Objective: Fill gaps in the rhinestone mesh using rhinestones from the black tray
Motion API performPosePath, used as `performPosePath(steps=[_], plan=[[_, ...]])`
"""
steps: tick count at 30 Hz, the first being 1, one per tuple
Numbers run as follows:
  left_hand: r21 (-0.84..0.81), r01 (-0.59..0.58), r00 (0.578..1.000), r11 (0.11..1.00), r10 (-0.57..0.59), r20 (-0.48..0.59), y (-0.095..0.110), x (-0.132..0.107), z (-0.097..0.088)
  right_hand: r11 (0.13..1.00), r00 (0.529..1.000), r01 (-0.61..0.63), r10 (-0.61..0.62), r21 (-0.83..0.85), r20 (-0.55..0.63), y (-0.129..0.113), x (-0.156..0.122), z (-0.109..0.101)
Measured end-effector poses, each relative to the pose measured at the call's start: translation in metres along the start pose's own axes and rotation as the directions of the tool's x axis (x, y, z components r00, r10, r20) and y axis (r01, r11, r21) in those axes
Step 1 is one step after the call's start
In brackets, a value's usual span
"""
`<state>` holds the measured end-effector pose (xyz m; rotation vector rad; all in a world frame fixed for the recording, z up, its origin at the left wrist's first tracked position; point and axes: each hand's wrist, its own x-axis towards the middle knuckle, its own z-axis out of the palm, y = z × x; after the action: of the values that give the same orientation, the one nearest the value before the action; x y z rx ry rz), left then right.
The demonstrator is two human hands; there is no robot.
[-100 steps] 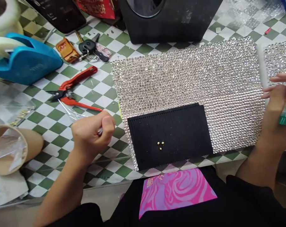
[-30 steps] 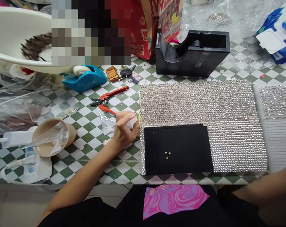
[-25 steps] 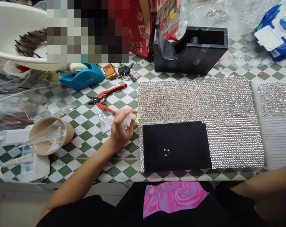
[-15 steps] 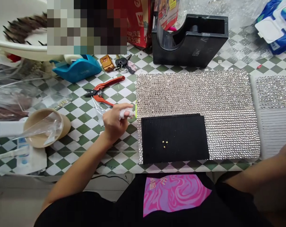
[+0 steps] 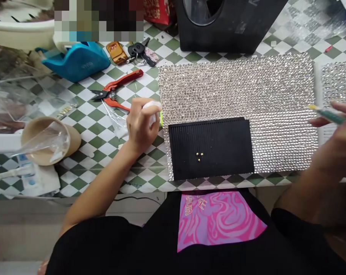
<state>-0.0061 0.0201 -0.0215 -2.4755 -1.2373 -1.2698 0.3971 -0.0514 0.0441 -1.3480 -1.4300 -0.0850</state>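
My left hand is closed around a small white object at the left edge of a large rhinestone sheet. A black ribbed tray lies on the near part of that sheet and carries three tiny gold beads. My right hand hovers at the sheet's right edge, its fingers gripping a green pen-like tool with a yellowish tip that points left. A second rhinestone sheet shows at the far right.
Red-handled snips lie on the green checked tablecloth left of the sheet, with keys and a blue tape dispenser behind. A paper cup with clear plastic lies at the left. A black tape dispenser stands at the back.
My right hand has come up into view at the right edge holding the green tool. The camera tilted down toward the table. My left hand stays closed by the sheet's left edge.
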Motion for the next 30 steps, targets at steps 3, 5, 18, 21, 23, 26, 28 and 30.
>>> performPosePath(steps=[3, 5, 18, 21, 23, 26, 28, 30], plan=[[-0.039, -0.001, 1.0, 0.999, 0.002, 0.009, 0.003, 0.003, 0.0, 0.992, 0.983, -0.01, -0.013, 0.123, 0.181, -0.046, -0.02, 0.012], [-0.075, -0.01, 1.0, 0.997, 0.01, 0.003, 0.005, 0.005, 0.001, 0.937, 0.887, -0.192, 0.039, 0.291, 0.459, -0.069, -0.033, 0.019], [-0.147, -0.041, 0.999, 0.988, 0.045, 0.023, 0.002, 0.002, 0.001, 0.915, 0.677, -0.264, -0.049, 0.305, 0.735, -0.104, -0.05, 0.052], [-0.148, -0.013, 0.999, 0.989, 0.02, 0.046, 0.002, 0.0, 0.001, 0.92, 0.663, -0.289, -0.008, 0.265, 0.749, -0.111, -0.054, 0.053], [-0.146, 0.005, 0.998, 0.989, 0.005, 0.069, 0.002, 0.0, 0.001, 0.924, 0.646, -0.293, 0.002, 0.245, 0.764, -0.113, -0.055, 0.053], [-0.146, 0.025, 0.995, 0.989, -0.011, 0.096, 0.003, 0.0, -0.001, 0.928, 0.647, -0.28, -0.007, 0.246, 0.763, -0.114, -0.056, 0.054], [-0.155, 0.04, 0.993, 0.987, -0.022, 0.112, 0.003, -0.001, -0.002, 0.932, 0.65, -0.262, -0.022, 0.251, 0.76, -0.114, -0.056, 0.055], [-0.162, 0.063, 0.99, 0.985, -0.041, 0.138, 0.003, -0.002, -0.002, 0.937, 0.64, -0.243, -0.041, 0.253, 0.767, -0.113, -0.055, 0.056]])
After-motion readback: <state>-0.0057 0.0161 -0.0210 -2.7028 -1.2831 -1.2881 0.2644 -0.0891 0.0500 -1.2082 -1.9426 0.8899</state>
